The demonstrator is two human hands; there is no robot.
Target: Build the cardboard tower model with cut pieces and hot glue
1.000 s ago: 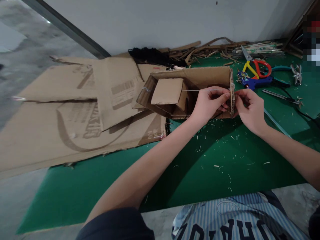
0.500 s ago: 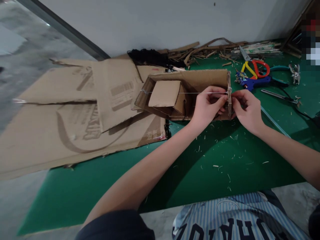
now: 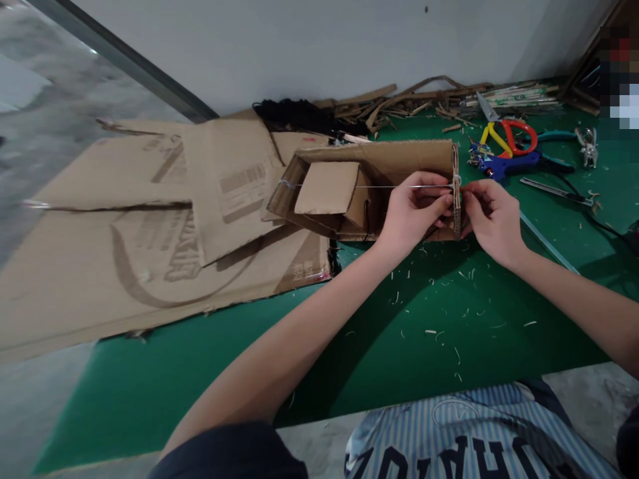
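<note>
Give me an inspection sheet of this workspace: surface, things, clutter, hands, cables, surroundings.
Surface: green table, dotted with pale shavings.
Things: open cardboard box with a smaller cardboard block inside; a thin string runs lengthwise to the box's end wall.
Clutter: flat cardboard at left; black tangle, cardboard scraps and sticks along the back; scissors, blue tool, pliers and knife at right.
Hands: left hand inside the box at the end wall, right hand outside it; anything pinched is too small to tell.
Cables: black cable at right, by the knife.
Surroundings: pale wall behind, grey floor at left.
</note>
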